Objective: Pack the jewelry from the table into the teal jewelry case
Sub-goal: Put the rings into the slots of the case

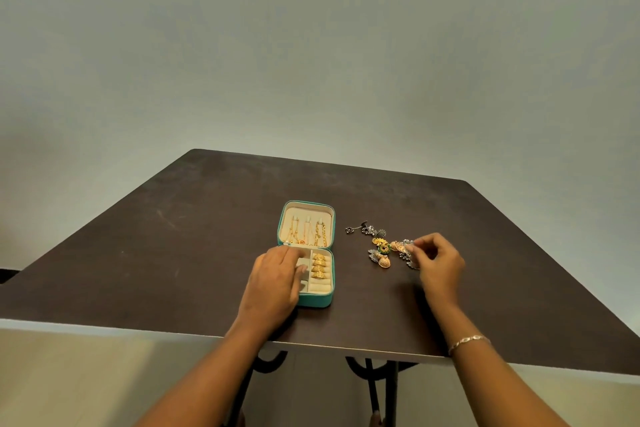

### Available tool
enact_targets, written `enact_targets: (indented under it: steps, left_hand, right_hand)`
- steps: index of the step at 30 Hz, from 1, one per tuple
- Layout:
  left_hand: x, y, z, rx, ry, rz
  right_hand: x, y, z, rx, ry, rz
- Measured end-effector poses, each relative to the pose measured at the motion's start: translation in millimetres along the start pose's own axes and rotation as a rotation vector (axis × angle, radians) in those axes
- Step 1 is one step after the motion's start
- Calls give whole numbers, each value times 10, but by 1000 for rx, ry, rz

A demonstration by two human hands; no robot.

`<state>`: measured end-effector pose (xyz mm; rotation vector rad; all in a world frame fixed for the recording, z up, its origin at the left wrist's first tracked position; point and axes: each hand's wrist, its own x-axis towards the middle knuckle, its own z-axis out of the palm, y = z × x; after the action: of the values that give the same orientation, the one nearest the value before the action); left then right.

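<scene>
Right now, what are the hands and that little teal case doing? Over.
Left hand flat on open teal case. Right hand pinches silver earring in earring pile. Rings, chains packed; pile left on table. Nothing blocking.

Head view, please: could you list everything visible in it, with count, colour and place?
table: one, dark brown, fills the lower half
table legs: black, below the near edge
wall: grey-green, behind the table
jewelry case: one, teal with cream lining, open, mid-table
chains: about three, gold, hanging in the case lid
rings: four, gold, in the right-hand ring rolls of the case base
loose earrings: several, gold and silver, on the table right of the case
silver earring: one, at the pile's right edge
bracelet: one, pale metal, on the right wrist
left hand: rests on the case's left compartments
right hand: pinches the silver earring
</scene>
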<state>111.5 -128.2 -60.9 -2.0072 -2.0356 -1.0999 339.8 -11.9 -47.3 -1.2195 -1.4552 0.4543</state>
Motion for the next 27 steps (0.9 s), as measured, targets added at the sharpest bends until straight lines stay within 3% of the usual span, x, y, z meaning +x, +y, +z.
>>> enact_targets:
  steps: [5, 11, 27]
  left_hand:
    - [-9, 11, -25, -7, 10, 4]
    - [-29, 17, -61, -4, -3, 24]
    - [-29, -24, -36, -25, 10, 43]
  right_hand:
    - [-379, -561, 259, 165, -261, -79]
    - [-485, -830, 398, -141, -508, -304]
    - [-597, -923, 462, -480, -707, -575]
